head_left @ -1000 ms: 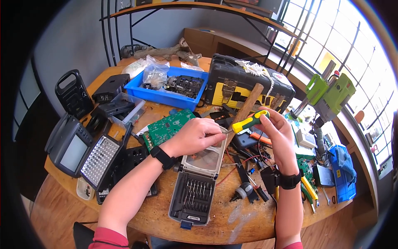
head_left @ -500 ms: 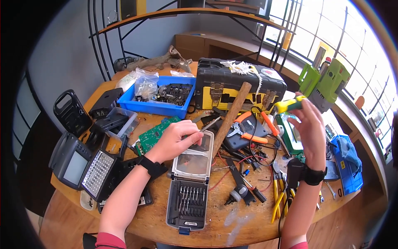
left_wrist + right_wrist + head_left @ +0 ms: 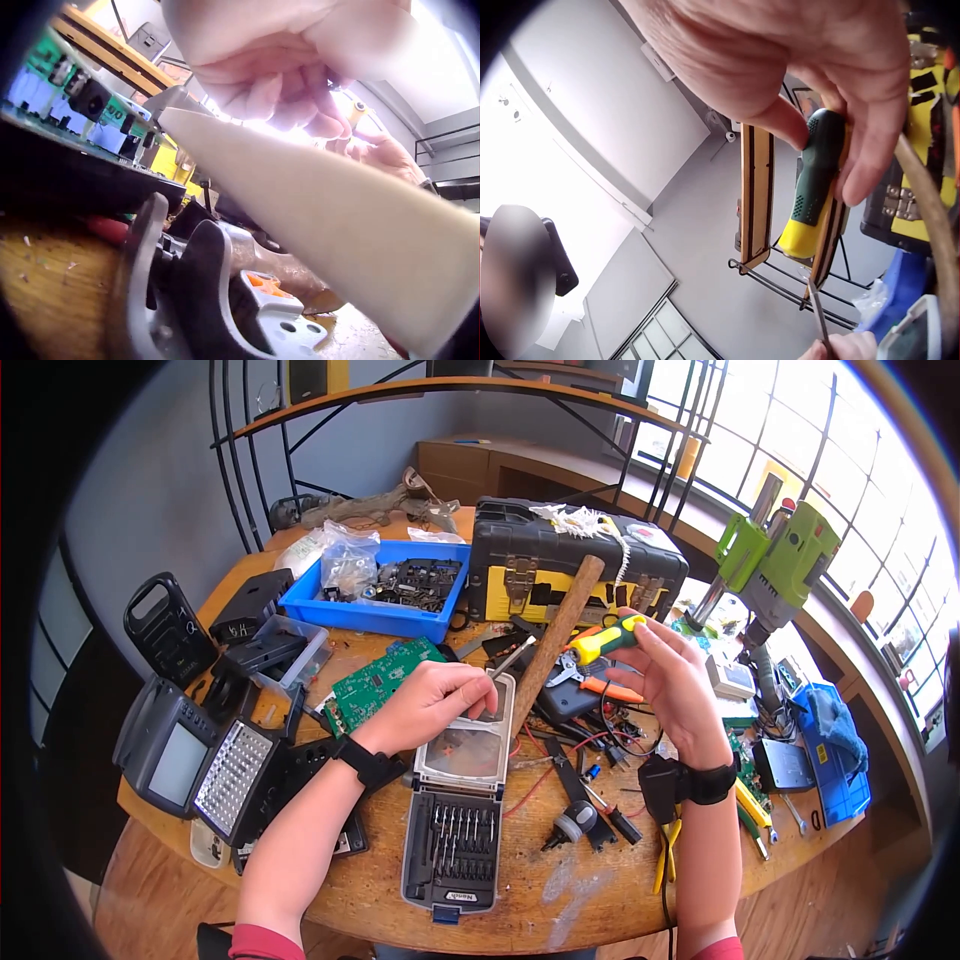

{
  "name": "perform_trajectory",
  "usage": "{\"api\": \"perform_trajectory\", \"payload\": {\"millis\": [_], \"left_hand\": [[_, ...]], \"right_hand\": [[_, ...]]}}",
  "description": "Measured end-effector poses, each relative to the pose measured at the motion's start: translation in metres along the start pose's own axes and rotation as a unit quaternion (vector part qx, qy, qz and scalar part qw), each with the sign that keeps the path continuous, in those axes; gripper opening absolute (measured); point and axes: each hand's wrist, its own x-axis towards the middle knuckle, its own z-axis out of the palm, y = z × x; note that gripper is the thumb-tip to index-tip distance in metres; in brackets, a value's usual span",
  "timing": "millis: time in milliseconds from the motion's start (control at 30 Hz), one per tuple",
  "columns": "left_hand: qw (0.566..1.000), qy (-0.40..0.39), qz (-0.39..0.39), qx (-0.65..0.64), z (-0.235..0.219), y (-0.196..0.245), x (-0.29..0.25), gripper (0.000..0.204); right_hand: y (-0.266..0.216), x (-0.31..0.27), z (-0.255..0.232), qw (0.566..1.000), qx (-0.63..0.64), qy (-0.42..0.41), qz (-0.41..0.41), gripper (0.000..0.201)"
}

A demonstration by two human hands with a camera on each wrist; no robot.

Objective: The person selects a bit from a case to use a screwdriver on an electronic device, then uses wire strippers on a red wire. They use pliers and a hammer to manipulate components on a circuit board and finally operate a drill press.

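My left hand (image 3: 430, 705) pinches a thin metal shaft (image 3: 514, 656) that points up and to the right above the bit case's clear lid (image 3: 463, 752). The right hand (image 3: 682, 690) grips a yellow and green screwdriver handle (image 3: 604, 643), its yellow end facing the shaft across a small gap. In the right wrist view the handle (image 3: 816, 169) lies between thumb and fingers, with the shaft (image 3: 818, 311) below its yellow end. The case's lower half (image 3: 455, 850) lies open, holding several bits. In the left wrist view the fingers (image 3: 300, 101) are curled; the shaft is hard to make out.
A wooden shaft (image 3: 560, 640) leans up between the hands. Behind stand a blue tray (image 3: 370, 618) of small parts and a black and yellow toolbox (image 3: 580, 560). A green circuit board (image 3: 375, 682) lies left; orange-handled pliers (image 3: 610, 690), cables and a green drill stand (image 3: 785, 565) are right.
The handle was against the shaft, then the right hand pulled it up and away to the right. It has since come back leftward, near the shaft. The left hand still pinches the shaft.
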Motion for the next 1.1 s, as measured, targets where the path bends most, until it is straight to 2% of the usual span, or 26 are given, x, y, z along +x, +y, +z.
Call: {"api": "perform_trajectory", "payload": {"millis": [433,533,600,700,833,1100], "left_hand": [[0.996,-0.008,0.069,0.061,0.005,-0.005,0.001,0.031],[0.997,-0.009,0.049,0.058,0.005,-0.002,0.001,0.031],[0.997,-0.015,0.049,0.066,0.004,-0.001,0.001,0.032],[0.996,-0.013,0.053,0.073,0.005,-0.003,0.0,0.032],[0.992,0.0,0.073,0.105,0.006,-0.008,0.0,0.031],[0.994,0.005,0.058,0.097,0.011,-0.006,-0.003,0.031]], "right_hand": [[0.005,-0.007,0.025,0.994,-0.101,0.039,-0.03,0.039],[0.006,-0.006,0.022,0.987,-0.153,0.009,-0.052,0.039],[0.01,-0.008,0.028,0.989,-0.138,-0.013,-0.05,0.04],[0.016,-0.008,0.035,0.986,-0.154,0.002,-0.071,0.039],[0.018,-0.006,0.033,0.985,-0.16,-0.007,-0.063,0.038],[0.022,-0.006,0.032,0.987,-0.155,-0.022,-0.046,0.037]]}}
